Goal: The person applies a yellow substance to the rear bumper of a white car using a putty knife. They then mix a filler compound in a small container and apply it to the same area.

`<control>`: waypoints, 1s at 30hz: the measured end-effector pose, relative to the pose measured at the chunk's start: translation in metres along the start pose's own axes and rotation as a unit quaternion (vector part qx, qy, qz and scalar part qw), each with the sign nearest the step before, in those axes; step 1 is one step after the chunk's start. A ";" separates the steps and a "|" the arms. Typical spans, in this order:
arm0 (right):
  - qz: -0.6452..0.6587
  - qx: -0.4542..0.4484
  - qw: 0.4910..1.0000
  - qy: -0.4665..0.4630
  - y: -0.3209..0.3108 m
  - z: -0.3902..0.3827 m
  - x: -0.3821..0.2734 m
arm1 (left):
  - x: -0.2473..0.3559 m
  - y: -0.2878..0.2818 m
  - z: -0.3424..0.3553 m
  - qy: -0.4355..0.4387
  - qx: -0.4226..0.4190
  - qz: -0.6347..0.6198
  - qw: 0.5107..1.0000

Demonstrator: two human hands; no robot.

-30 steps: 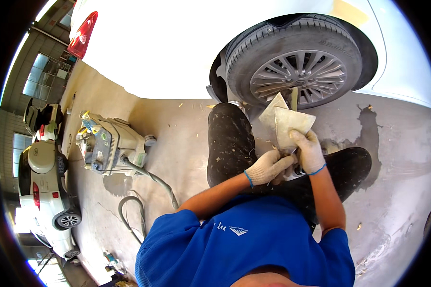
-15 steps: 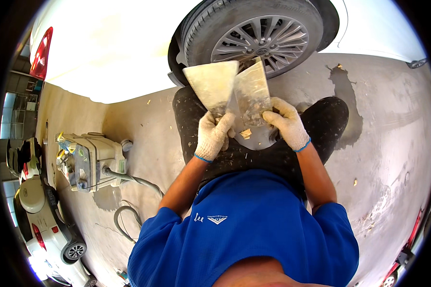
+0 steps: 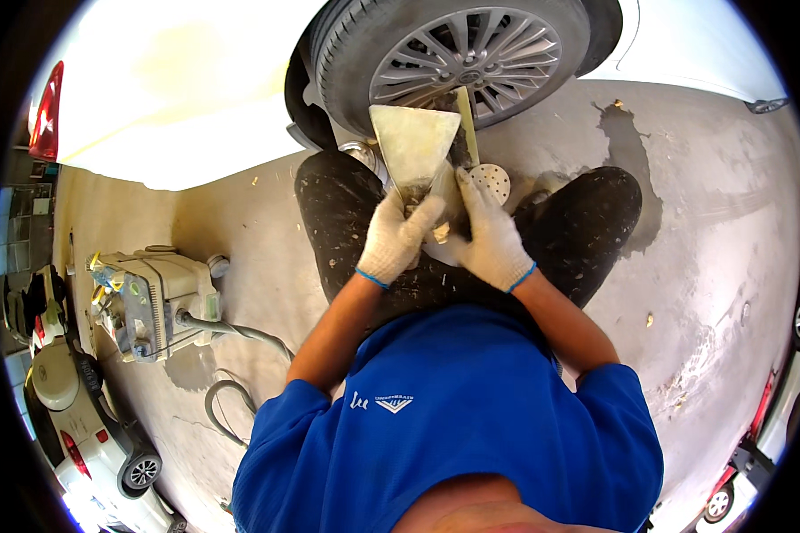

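Both gloved hands are over my lap. My left hand (image 3: 391, 238) grips a pale, trapezoidal putty spreader (image 3: 414, 142), its broad end upward. My right hand (image 3: 493, 244) is closed on a second spreader (image 3: 468, 124), darker with a pale yellow edge, standing behind the first and partly hidden by it. A small pale crumbly lump (image 3: 441, 233) shows between my hands. A perforated round pad (image 3: 491, 180) lies just beyond my right hand, and a silver tin (image 3: 359, 155) is beside my left knee, partly hidden.
A white car (image 3: 178, 89) with its wheel (image 3: 464, 73) stands directly in front of me. A beige machine (image 3: 151, 302) with a grey hose (image 3: 240, 330) sits on the floor (image 3: 684, 266) at left. Other cars (image 3: 98, 444) line both sides. My bent knees flank my hands.
My left hand has moved up and left and now holds the pale spreader upright. The two spreaders spread apart, then came together, overlapping. The view has shifted, with the wheel higher and further left.
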State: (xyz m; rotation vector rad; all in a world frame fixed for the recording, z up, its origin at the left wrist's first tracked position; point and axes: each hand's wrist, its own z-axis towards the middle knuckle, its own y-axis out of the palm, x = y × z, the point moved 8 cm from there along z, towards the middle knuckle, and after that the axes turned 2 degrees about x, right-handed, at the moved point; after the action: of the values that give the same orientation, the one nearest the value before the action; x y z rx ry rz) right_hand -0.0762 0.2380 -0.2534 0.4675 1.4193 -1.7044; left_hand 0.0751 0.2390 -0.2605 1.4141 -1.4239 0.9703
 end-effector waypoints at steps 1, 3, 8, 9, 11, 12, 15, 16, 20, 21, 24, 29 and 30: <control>-0.021 0.026 0.999 -0.029 -0.007 -0.002 0.006 | 0.008 -0.002 -0.004 -0.003 -0.016 0.012 1.000; 0.039 0.136 0.989 -0.042 -0.043 0.002 0.017 | 0.004 -0.006 -0.003 -0.067 -0.048 0.070 0.994; -0.132 -0.024 0.961 -0.243 -0.009 -0.006 -0.045 | -0.022 0.011 -0.005 -0.165 -0.152 0.153 0.962; -0.195 -0.015 0.961 -0.194 -0.007 0.004 -0.024 | -0.026 0.014 -0.005 -0.168 -0.154 0.152 0.962; -0.309 -0.004 0.946 -0.099 -0.006 0.036 0.024 | -0.039 0.014 -0.010 -0.179 -0.147 0.148 0.962; -0.260 0.040 0.963 -0.057 -0.021 0.050 0.041 | -0.036 0.015 -0.009 -0.110 -0.143 0.167 0.969; -0.168 0.067 0.981 -0.066 -0.031 0.037 0.011 | -0.037 0.009 -0.010 -0.170 -0.124 0.131 0.969; -0.162 0.022 0.976 -0.146 -0.014 0.022 -0.019 | -0.041 0.008 -0.011 -0.186 -0.129 0.143 0.963; -0.195 -0.001 0.978 -0.077 -0.009 0.039 0.029 | -0.029 0.006 -0.012 -0.171 -0.124 0.132 0.969; -0.164 0.007 0.986 0.004 -0.026 0.053 0.058 | -0.018 0.006 -0.013 -0.145 -0.116 0.115 0.976; -0.004 0.030 0.999 0.033 -0.054 0.067 0.039 | -0.025 -0.008 -0.007 -0.137 -0.100 0.151 0.974; -0.020 -0.151 0.983 0.104 -0.036 0.075 0.040 | -0.032 -0.011 0.000 -0.135 -0.108 0.137 0.975; -0.042 -0.195 0.973 0.116 -0.038 0.075 0.055 | -0.034 -0.014 -0.001 -0.135 -0.105 0.159 0.972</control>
State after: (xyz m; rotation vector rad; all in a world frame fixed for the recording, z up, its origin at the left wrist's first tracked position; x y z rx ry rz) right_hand -0.1206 0.1481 -0.2491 0.3983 1.9165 -1.4186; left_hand 0.0883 0.2493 -0.2934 1.2155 -1.9403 0.8107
